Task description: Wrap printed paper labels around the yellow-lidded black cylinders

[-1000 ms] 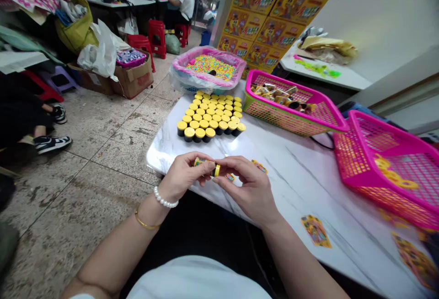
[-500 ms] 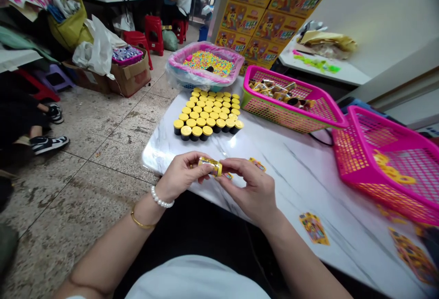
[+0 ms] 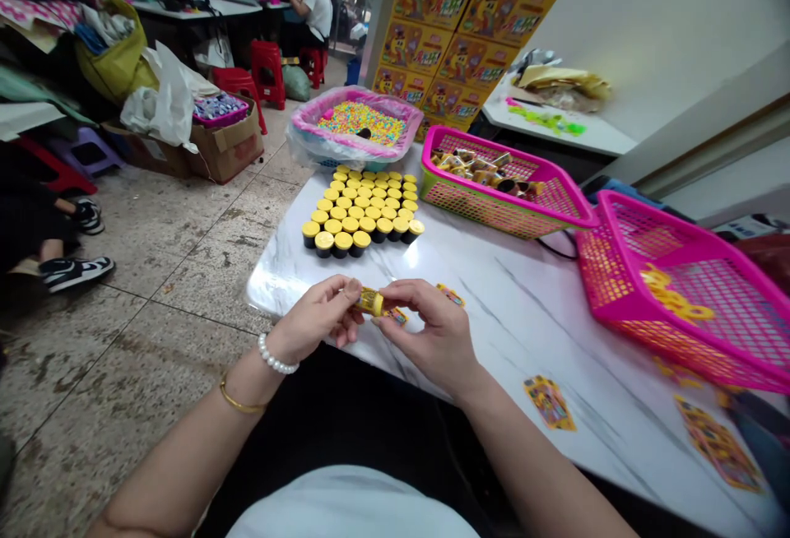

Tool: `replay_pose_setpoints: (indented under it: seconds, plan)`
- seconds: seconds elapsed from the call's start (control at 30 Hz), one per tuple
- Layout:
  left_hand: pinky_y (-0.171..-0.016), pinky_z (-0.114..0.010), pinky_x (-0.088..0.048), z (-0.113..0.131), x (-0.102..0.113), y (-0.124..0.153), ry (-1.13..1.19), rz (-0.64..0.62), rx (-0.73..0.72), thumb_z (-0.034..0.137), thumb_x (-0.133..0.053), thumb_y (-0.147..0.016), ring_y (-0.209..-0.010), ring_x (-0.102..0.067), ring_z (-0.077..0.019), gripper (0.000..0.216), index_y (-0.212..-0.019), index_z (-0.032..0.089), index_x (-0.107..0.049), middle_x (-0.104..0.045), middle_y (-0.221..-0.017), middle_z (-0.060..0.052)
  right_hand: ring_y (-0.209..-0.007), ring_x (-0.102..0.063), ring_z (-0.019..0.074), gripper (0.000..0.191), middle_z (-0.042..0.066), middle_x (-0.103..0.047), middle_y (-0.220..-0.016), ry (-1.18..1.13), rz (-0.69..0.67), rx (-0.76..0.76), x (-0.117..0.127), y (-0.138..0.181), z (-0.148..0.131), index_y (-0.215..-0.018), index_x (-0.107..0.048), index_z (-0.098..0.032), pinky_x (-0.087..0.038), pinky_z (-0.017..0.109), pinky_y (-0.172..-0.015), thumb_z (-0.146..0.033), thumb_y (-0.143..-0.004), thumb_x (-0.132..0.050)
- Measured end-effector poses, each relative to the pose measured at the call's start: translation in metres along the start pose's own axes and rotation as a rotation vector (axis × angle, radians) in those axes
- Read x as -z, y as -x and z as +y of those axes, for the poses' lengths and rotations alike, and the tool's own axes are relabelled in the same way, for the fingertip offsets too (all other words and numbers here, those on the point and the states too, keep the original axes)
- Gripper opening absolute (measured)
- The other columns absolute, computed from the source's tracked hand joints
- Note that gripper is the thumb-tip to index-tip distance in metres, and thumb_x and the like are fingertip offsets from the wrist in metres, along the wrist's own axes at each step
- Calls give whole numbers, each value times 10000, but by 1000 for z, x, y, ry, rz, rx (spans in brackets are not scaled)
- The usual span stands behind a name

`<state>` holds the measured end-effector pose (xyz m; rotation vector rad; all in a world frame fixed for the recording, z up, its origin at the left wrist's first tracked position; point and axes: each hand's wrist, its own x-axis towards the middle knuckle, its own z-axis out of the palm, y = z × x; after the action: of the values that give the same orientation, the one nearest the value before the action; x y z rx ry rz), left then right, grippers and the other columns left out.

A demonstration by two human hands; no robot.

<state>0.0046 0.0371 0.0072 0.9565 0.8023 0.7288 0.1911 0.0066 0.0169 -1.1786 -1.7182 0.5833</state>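
Observation:
Between my two hands, over the near edge of the table, a small yellow cup with a printed wrapper (image 3: 369,301) lies on its side. My left hand (image 3: 318,312) is closed on its left end, with the thumb on top. The fingertips of my right hand (image 3: 432,332) pinch its right end, which is plain yellow. A printed card (image 3: 395,317) lies partly hidden behind the right fingers. Beyond my hands stand rows of black cups with yellow lids (image 3: 350,225).
A lined basin of colourful beads or candies (image 3: 407,114) stands at the back. To the right are a pink-green basket of wrapped cups (image 3: 506,213) and a pink basket (image 3: 617,291) holding yellow rings. Printed cards (image 3: 549,402) lie on the marbled table (image 3: 494,340).
My left thumb has slid back toward the cup's left end, baring more of its printed side. The whole view has shifted slightly.

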Motion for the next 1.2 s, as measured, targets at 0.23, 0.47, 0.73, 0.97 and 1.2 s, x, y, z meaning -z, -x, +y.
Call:
replay_pose_setpoints:
  seconds: [0.23,0.47,0.73,0.97,1.2]
  plan:
    - [-438,-127,-326,0,-4,-3,-77,35,-133,514,-781,-753,-481,-462,-27,428,-836,138,-595,-523,-606,54,-658,-711,186,279,62,-756,-778,-284,0,-419,-7,6,8,-828,-703,-177,-612,333,-665,-364,-678,-847]
    - [-262,-164,-212,4,-2,-6,-139,4,79,676,-650,-783,-272,-382,-53,530,-687,170,-524,-516,-445,43,-665,-696,119,386,22,-725,-979,-559,-179,-515,2,-3,7,-1027,-758,-250,-604,267,-623,-369,-676,-866]
    - [-255,-153,-219,3,-4,-2,112,-85,87,634,-736,-726,-257,-386,-34,510,-745,148,-583,-574,-490,42,-704,-708,161,217,22,-707,-945,-553,11,-431,-9,4,8,-835,-798,-264,-669,363,-652,-372,-666,-882]
    - [-257,-158,-284,-2,-14,-4,122,-48,137,764,-650,-707,-282,-452,-67,635,-709,133,-578,-583,-481,-1,-858,-721,196,210,45,-713,-1011,-395,-3,-273,0,5,4,-895,-813,-275,-669,347,-688,-321,-696,-862]
    - [-318,-169,-408,-5,-10,-4,182,-46,124,640,-755,-714,-399,-577,-113,648,-1070,151,-523,-655,-605,0,-734,-728,169,387,52,-718,-1036,-112,437,-157,94,-125,40,-1145,-724,-234,-652,391,-695,-273,-765,-779]
